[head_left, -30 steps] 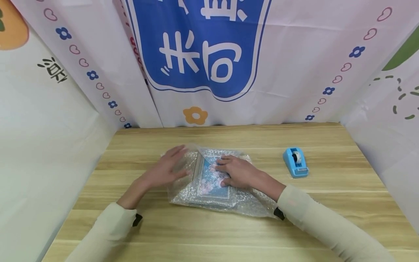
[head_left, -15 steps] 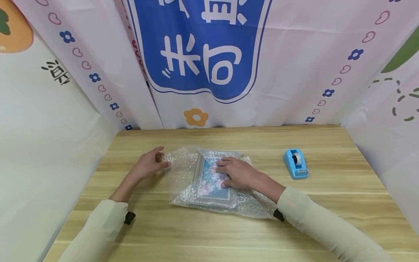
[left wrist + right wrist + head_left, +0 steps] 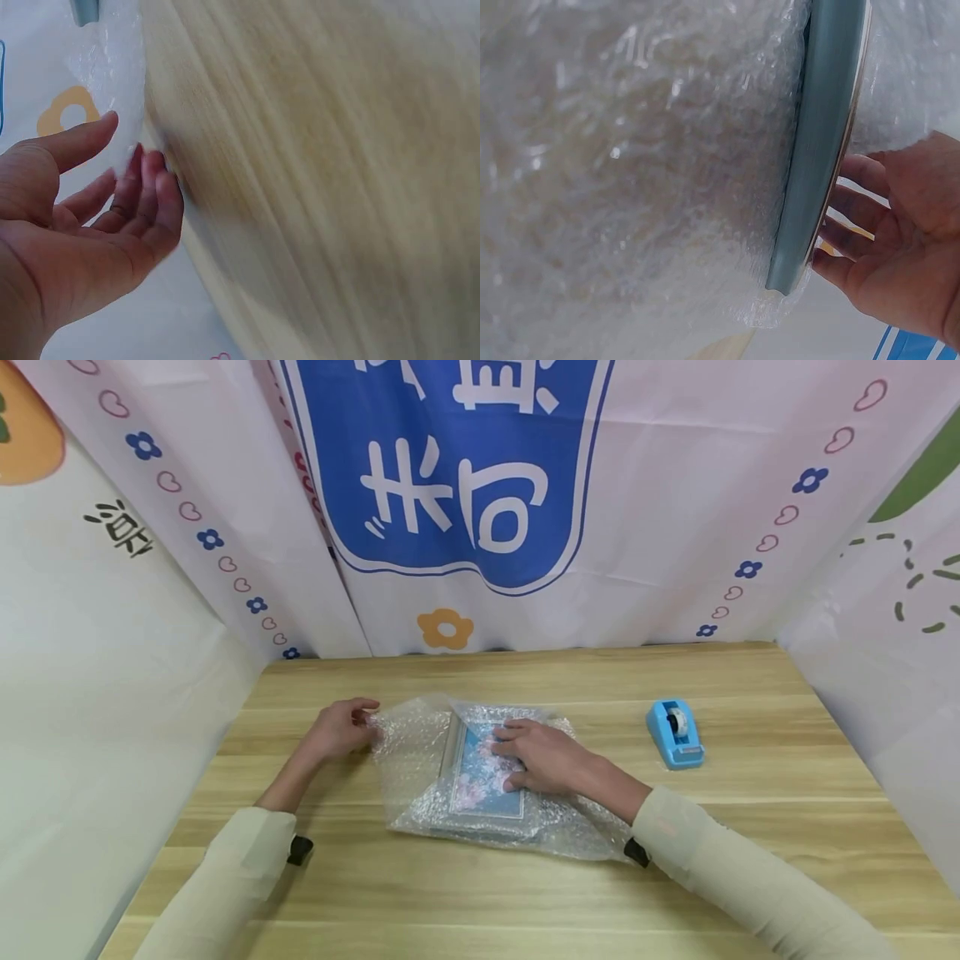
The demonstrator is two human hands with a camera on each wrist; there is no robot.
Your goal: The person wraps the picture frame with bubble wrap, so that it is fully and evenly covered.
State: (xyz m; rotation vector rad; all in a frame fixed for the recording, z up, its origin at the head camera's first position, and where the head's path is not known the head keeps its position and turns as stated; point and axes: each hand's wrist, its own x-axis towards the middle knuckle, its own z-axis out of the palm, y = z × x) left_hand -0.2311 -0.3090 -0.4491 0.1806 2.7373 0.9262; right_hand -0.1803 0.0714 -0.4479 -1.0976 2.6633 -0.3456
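A picture frame (image 3: 487, 768) with a blue floral picture lies face up on bubble wrap (image 3: 412, 743), partly covered by it. My right hand (image 3: 545, 755) rests on the frame's right side with its fingers spread over the picture. The right wrist view shows the frame's blue-green side (image 3: 817, 150) and the right hand (image 3: 907, 232) against its face. At the wrap's left edge is my left hand (image 3: 345, 727). In the left wrist view, the left hand (image 3: 97, 202) has loosely bent fingers beside the wrap's edge (image 3: 135, 97), its thumb apart from them.
A blue tape dispenser (image 3: 675, 735) with a roll of tape stands to the right on the wooden table (image 3: 360, 877). Printed cloth (image 3: 660, 527) hangs along the back and both sides of the table.
My left hand has moved left, from over the wrap to its left edge. The left flap of wrap lies flatter and further out. My right hand stays on the frame.
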